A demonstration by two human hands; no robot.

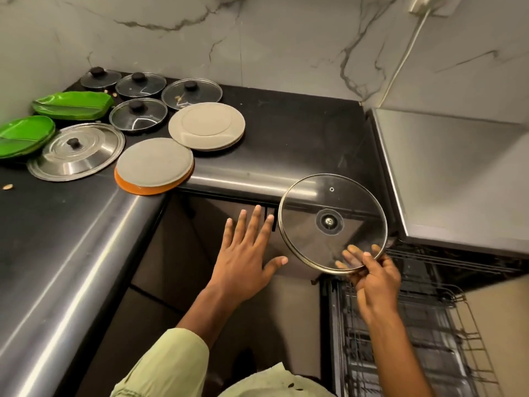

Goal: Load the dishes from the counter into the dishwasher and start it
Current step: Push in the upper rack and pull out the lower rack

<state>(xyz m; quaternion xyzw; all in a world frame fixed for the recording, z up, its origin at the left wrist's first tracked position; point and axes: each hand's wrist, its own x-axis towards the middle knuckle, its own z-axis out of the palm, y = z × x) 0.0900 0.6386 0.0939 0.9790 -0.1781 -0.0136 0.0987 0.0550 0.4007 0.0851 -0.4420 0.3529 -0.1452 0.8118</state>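
Observation:
My right hand (373,277) grips a large glass lid (332,222) by its lower rim, holding it tilted in the air with its underside toward me, above the pulled-out dishwasher rack (406,333). My left hand (247,253) hovers open, fingers spread, in front of the cabinet below the counter edge. On the black counter (286,144) lie several small glass lids (138,114), a steel lid (76,151), two grey plates (206,126), one of them on an orange plate (146,189), and green plates (73,106).
The dishwasher's steel top (458,179) stands at the right, beside the counter corner. A white cable (406,53) runs down the marble wall. The wire rack extends toward the lower right. A crumb (7,187) lies at the counter's left edge.

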